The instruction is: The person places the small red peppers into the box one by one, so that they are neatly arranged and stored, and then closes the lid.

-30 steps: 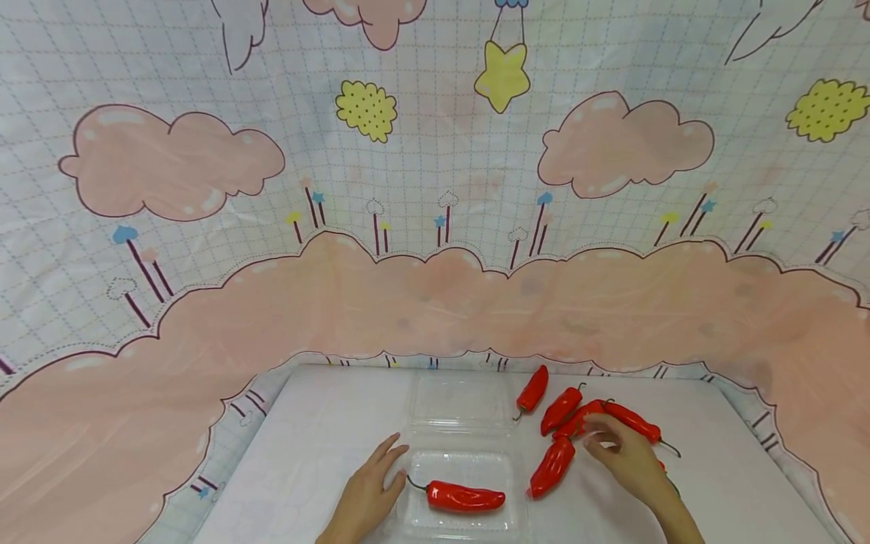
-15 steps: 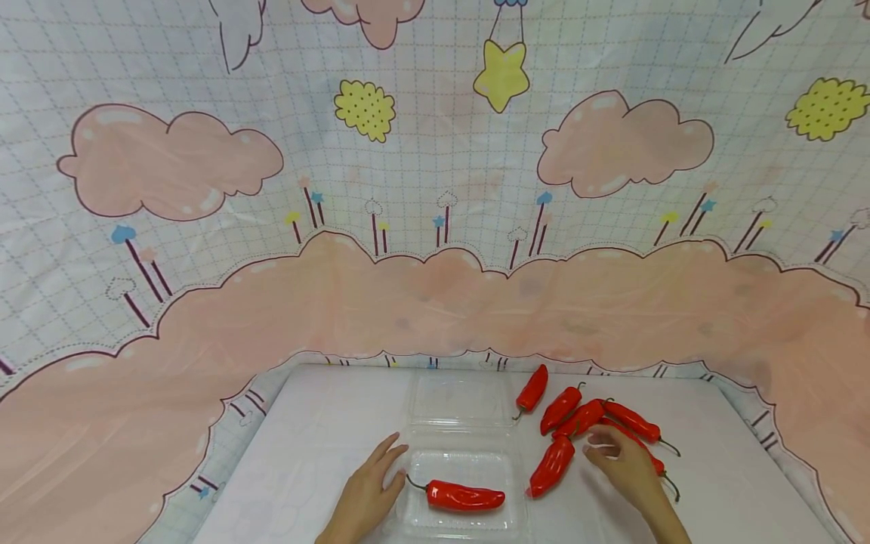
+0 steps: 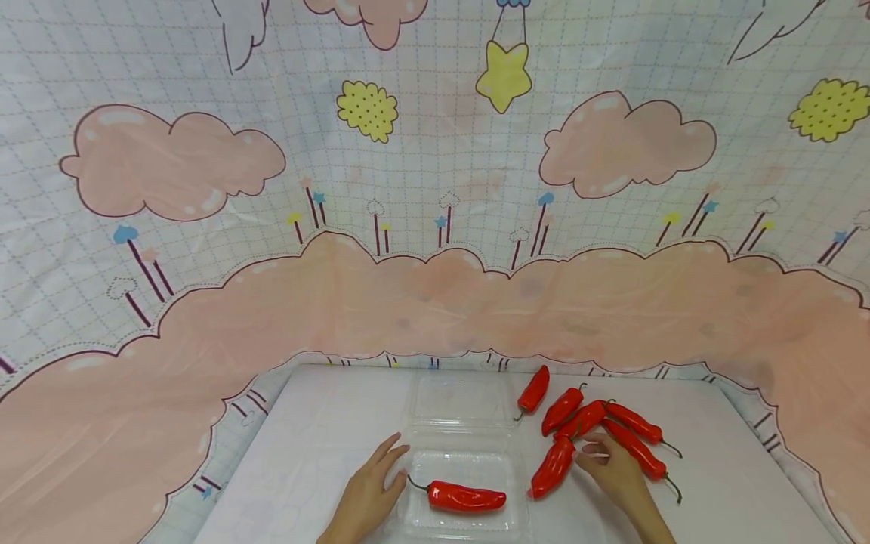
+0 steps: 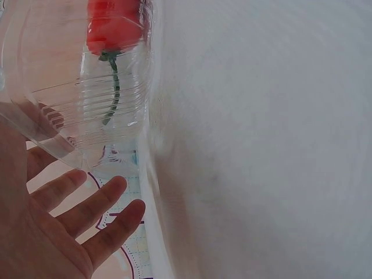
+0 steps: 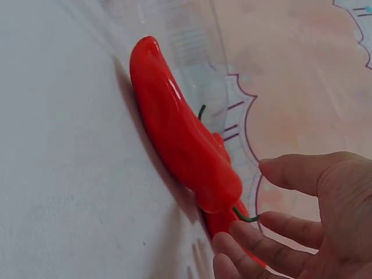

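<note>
A red chili pepper (image 3: pixel 466 497) lies crosswise in the base of a clear plastic clamshell box (image 3: pixel 519 521), its green stem toward the left. My left hand (image 3: pixel 367 491) rests at the box's left edge with fingers spread; in the left wrist view the thumb side overlaps the clear wall. My right hand (image 3: pixel 612 468) hovers beside another red pepper (image 3: pixel 552 470), just right of the box. In the right wrist view the thumb and fingers stand apart, fingertips right at that pepper's stem (image 5: pixel 247 218), with nothing gripped.
Several more red peppers, including one behind my right hand (image 3: pixel 635 449) and one at the back (image 3: pixel 533 390), lie on the white table (image 3: pixel 319 423). The box's lid (image 3: pixel 460 400) lies folded back toward the patterned curtain (image 3: pixel 435 302).
My right hand has moved left and slightly toward me, to the stem end of the nearest loose pepper, uncovering a pepper behind it. The left hand stays put.
</note>
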{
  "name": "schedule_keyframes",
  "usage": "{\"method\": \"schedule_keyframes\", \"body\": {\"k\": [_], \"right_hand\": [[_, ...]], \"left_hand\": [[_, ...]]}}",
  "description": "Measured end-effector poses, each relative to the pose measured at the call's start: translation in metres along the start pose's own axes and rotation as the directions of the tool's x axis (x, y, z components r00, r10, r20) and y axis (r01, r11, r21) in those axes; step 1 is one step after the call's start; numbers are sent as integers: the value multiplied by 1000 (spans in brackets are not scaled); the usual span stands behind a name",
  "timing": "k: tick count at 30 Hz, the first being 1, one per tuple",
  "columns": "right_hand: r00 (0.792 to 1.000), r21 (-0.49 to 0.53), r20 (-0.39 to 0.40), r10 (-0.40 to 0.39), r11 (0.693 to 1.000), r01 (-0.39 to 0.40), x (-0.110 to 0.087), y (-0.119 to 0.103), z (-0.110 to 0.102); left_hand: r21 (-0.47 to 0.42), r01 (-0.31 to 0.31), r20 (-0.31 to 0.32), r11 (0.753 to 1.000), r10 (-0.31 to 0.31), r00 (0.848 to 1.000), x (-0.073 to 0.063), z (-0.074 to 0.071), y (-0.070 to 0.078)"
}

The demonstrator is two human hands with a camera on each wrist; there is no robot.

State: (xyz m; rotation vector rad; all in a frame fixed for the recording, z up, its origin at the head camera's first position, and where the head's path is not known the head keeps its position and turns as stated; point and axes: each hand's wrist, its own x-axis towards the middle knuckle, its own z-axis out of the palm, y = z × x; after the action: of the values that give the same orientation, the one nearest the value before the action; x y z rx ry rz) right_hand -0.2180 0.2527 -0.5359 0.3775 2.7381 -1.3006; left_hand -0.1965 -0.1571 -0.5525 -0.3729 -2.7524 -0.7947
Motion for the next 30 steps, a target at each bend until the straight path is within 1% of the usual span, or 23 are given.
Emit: {"method": "schedule_keyframes", "body": {"k": [4, 7, 15, 21, 30], "right_hand": [[999, 27, 13, 39, 999, -39, 2, -1, 6], [998, 34, 13, 54, 998, -54, 3, -2, 10], [1000, -16, 2, 26, 1000, -26, 4, -4, 15], [999, -26, 16, 47, 999, -46, 4, -7, 19], [999, -75, 14, 31, 997, -30, 6, -12, 23]], "left_hand": [[-4, -6, -7, 1000, 6, 1000, -1, 0, 0], [-2, -5, -7, 1000, 5, 1000, -1, -1, 1], [8, -3, 7, 1000, 2, 1000, 0, -1, 1], [4, -5, 2, 1000, 5, 1000, 0, -1, 1], [7, -4, 1, 1000, 4, 1000, 1, -2, 1]]}}
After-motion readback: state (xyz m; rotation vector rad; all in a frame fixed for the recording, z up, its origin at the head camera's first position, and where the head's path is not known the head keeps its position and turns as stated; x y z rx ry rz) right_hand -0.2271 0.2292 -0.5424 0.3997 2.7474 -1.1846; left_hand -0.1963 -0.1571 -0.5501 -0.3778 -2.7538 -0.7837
